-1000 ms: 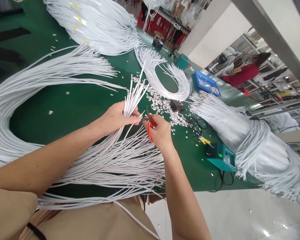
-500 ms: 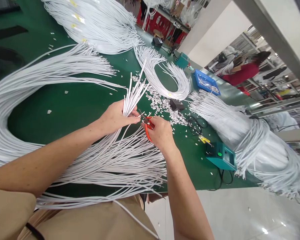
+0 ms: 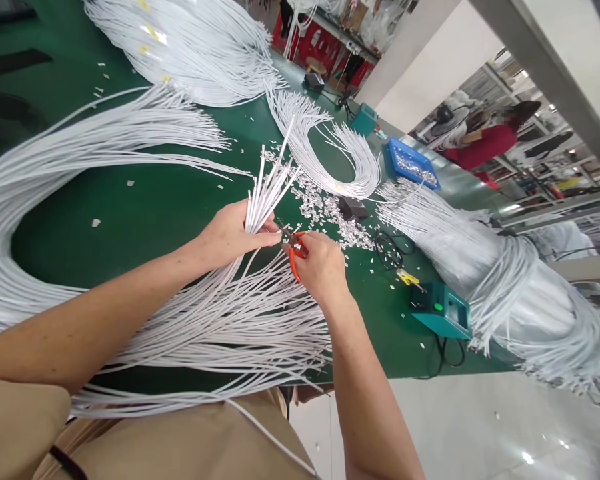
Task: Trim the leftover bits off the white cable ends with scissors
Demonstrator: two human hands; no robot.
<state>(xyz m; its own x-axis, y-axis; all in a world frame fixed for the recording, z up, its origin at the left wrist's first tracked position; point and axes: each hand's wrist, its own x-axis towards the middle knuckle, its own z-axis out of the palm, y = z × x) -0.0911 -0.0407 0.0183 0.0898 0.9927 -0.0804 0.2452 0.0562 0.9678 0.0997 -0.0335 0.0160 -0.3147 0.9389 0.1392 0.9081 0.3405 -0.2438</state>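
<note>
My left hand [image 3: 230, 233] is closed round a bunch of white cables [image 3: 267, 193], whose ends fan upward above the fist. Its thumb and fingertips point toward the tool on the right. In my right hand [image 3: 325, 263] are orange-handled pliers or cutters [image 3: 297, 253], gripped with the jaws pointing up and left, right by my left thumb. A single cable end seems to be near the jaws, though it is too small to make out. Beneath both hands, many loose white cables [image 3: 260, 327] spread across the green table [image 3: 145, 227].
Small metallic pieces [image 3: 320, 203] lie scattered beyond the hands. A coil of cables [image 3: 350, 150], a blue tray [image 3: 414, 165], a teal device [image 3: 441, 311] and large cable bundles [image 3: 510, 280] stand around. A person in red [image 3: 490, 143] is in the background.
Both hands have hardly moved and keep their holds. The view has shifted very slightly.
</note>
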